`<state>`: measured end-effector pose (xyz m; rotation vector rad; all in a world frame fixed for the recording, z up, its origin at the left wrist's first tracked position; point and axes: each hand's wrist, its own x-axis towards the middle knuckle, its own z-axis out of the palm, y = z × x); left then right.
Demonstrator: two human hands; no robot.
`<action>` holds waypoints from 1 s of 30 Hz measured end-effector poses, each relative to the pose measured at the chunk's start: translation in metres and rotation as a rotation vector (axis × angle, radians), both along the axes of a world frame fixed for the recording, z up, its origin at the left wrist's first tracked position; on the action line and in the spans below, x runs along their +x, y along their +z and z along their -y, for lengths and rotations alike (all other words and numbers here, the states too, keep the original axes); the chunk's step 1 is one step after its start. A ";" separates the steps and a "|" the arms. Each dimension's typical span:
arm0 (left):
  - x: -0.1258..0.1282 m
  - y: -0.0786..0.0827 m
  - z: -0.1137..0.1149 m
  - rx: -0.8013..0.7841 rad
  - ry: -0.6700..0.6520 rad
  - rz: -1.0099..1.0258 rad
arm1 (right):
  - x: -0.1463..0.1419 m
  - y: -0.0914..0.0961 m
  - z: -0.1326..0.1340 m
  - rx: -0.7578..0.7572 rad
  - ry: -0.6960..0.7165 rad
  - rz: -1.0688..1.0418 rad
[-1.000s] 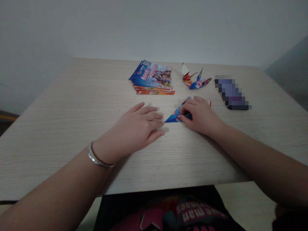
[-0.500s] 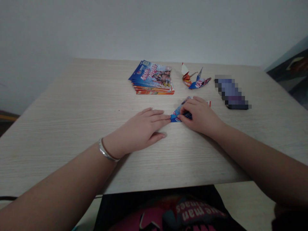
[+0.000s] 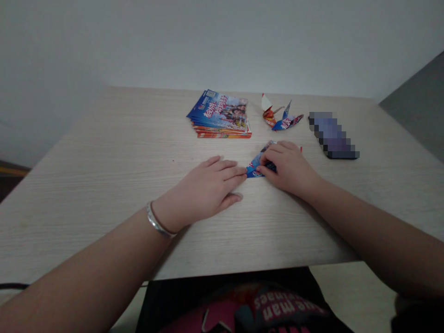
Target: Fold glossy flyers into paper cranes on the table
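A small folded sheet of printed blue paper (image 3: 255, 163) lies on the table between my hands, its pointed left corner showing. My left hand (image 3: 211, 187) rests flat with fingers stretched out, and its fingertips touch that left corner. Curled over the paper's right part is my right hand (image 3: 286, 164), thumb and fingers closed on it. Most of the sheet's right side is hidden beneath this hand; only a bit of red and white edge shows past it.
Behind the hands lies a fanned stack of printed leaflets (image 3: 222, 111). To its right sit an orange folded paper crane (image 3: 268, 115) and a blue one (image 3: 285, 123). A blurred-out phone (image 3: 333, 136) lies farther right. The pale wooden table (image 3: 114, 152) meets a wall.
Both hands stay in nearly the same places on the folded paper. The left hand and wrist have shifted very slightly right, and the whole view has moved a little.
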<state>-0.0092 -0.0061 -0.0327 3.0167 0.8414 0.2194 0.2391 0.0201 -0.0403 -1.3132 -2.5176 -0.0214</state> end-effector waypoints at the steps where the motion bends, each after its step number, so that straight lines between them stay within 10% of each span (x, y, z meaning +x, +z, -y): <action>1: 0.000 0.000 0.001 0.012 -0.009 -0.001 | 0.000 0.000 -0.001 0.009 0.003 -0.005; 9: 0.000 0.006 0.007 0.003 0.020 -0.005 | 0.011 0.007 -0.002 0.205 -0.009 -0.001; 14: 0.001 0.016 0.009 -0.024 0.079 -0.002 | 0.007 0.011 0.004 0.108 0.223 0.021; 30: -0.006 0.005 0.000 -0.165 0.032 0.044 | 0.008 -0.004 -0.002 0.005 0.334 -0.006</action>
